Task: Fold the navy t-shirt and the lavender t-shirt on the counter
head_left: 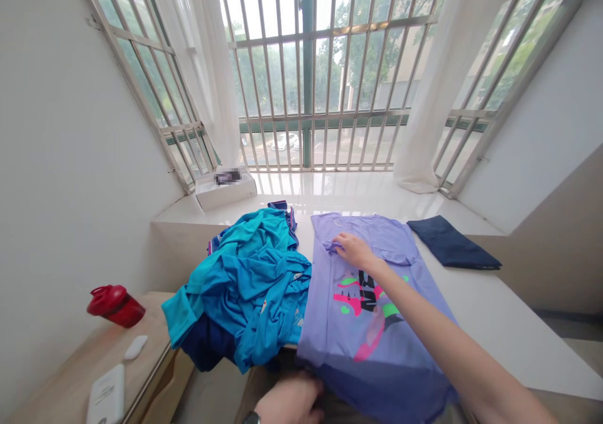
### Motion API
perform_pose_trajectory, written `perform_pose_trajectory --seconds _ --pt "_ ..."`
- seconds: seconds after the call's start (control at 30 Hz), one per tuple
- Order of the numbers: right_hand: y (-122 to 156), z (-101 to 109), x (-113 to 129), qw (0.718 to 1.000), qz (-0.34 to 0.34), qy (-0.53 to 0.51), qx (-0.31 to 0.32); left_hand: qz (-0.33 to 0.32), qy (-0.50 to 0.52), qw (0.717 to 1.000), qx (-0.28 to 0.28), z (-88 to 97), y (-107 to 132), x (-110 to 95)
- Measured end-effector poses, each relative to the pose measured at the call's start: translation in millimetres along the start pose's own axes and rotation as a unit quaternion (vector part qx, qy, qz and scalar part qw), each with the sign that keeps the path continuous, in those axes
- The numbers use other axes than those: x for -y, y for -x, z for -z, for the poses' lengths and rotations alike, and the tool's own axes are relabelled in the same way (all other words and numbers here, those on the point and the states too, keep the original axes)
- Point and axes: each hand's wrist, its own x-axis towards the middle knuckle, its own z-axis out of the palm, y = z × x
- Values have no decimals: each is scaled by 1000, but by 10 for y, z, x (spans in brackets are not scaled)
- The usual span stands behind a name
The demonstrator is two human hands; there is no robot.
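Observation:
A lavender T-shirt (pixel 377 342) with a pink, green and black print lies spread over the white tabletop, its lower part hanging over the near edge. My right hand (pixel 352 249) reaches across it, fingers closed on a bunched fold near the upper left of the shirt. Low in the view, my left hand (pixel 291 400), with a dark watch at the wrist, is beside the shirt's lower left edge. Its fingers are smeared and partly hidden, so their grip is unclear. A heap of crumpled teal and blue clothes (pixel 245 273) lies directly left of the shirt.
Folded navy cloth (pixel 452 242) lies to the right. An open white box (pixel 226 190) sits on the sill (pixel 320 191) below a barred window. At left, a wooden surface (pixel 70 374) bears a red shaker bottle (pixel 117 304), a small white object (pixel 135 347) and a white power-bank-like block (pixel 106 394).

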Motion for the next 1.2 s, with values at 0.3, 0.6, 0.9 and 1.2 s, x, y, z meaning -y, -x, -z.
perform_pose_trajectory --seconds 0.3,0.6,0.9,1.2 --pt "-86 -15 -68 999 39 21 15 6 92 995 -45 107 -52 220" --pt "0 243 -298 999 23 24 -11 -169 -36 978 -116 1827 39 -683" --pt "329 314 -1636 989 -122 -41 -72 -155 -239 937 -202 2426 -2179 -595" --pt "188 -211 -1662 990 -136 28 22 -114 -228 948 -193 1940 -3099 -371"
